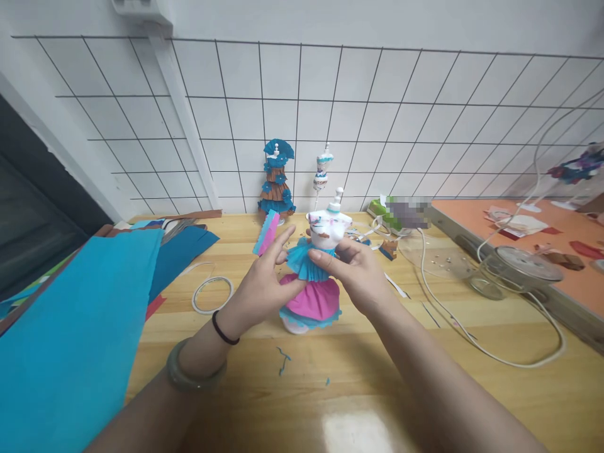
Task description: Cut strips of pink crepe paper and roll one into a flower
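A small white dress form (329, 228) stands on the table in front of me, dressed in a pink crepe paper skirt (314, 301) with a blue scalloped hem. A pleated blue crepe paper strip (304, 261) lies around its waist, above the pink layer. My right hand (356, 274) is closed around the waist, its thumb pressing the blue pleats; its other fingers are partly hidden behind the form. On the left side, my left hand (264, 277) has its fingers spread, with the thumb at the lower edge of the blue pleats.
Blue crepe paper sheets (80, 302) cover the table's left side, near a roll of tape (212, 296). Behind stand a blue-and-brown paper-dressed form (276, 182) and another small form (321, 173). A pink-and-blue strip (267, 233) is nearby. A white cable (509, 363) loops at right.
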Motion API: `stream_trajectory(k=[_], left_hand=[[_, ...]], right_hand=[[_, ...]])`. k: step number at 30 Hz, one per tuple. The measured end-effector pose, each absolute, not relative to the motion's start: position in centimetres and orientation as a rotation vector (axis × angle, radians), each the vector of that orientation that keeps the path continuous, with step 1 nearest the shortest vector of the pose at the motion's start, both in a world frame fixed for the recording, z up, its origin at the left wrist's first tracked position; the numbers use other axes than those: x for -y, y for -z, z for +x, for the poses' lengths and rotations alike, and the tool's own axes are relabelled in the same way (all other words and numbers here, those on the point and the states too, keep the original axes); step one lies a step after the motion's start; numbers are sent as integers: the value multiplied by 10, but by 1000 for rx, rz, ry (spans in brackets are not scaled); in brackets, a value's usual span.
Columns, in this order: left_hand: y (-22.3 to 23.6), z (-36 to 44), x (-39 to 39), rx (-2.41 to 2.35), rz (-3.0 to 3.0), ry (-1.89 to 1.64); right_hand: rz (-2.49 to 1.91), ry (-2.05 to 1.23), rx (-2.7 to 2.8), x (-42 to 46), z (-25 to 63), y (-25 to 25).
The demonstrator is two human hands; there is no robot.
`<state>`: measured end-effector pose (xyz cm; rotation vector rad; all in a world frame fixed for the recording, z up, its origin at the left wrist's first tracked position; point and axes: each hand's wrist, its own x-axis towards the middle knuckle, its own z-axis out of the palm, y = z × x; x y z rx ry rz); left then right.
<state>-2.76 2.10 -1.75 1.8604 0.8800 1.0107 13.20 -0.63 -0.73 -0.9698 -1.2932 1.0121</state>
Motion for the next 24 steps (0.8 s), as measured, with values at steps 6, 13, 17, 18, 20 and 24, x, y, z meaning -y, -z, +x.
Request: stream_trajectory(k=[6, 13, 17, 18, 20, 24], left_hand=[[19, -23, -17, -902, 1882, -1014], [26, -21, -20, -854, 1787, -1041], [27, -20, -19, -883, 1826, -1056], [26, -20, -19, -886, 1833, -1052], [26, -19, -19, -901, 1839, -1033], [27, -19, -20, -943, 1839, -1009]], right_hand=[[-972, -1076, 1301, 4, 137, 7], [-987, -994, 1304, 2, 139, 7], [-980, -1007, 1305, 2, 138, 9], [-974, -1001, 1310, 2, 138, 10], [-965, -994, 1317, 2, 138, 11], [-967, -1019, 1371, 1, 141, 9]])
